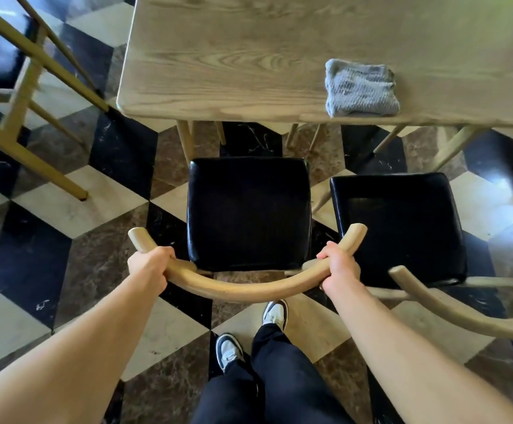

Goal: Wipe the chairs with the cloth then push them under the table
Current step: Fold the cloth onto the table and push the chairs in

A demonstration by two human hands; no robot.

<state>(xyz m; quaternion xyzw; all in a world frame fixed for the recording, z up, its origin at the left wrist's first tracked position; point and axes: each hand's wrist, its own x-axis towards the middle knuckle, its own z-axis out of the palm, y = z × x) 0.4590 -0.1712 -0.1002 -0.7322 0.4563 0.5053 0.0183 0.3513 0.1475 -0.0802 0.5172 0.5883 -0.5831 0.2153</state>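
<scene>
A chair with a black padded seat and a curved light-wood backrest stands in front of me, its seat just short of the wooden table. My left hand grips the backrest's left part. My right hand grips its right part. A second chair with a black seat stands beside it on the right, its backrest curving toward the frame's edge. The folded grey cloth lies on the table near its front edge, apart from both hands.
A third chair with wooden legs stands at the far left. The floor is a glossy pattern of black, cream and brown tiles. My legs and sneakers are directly behind the held chair.
</scene>
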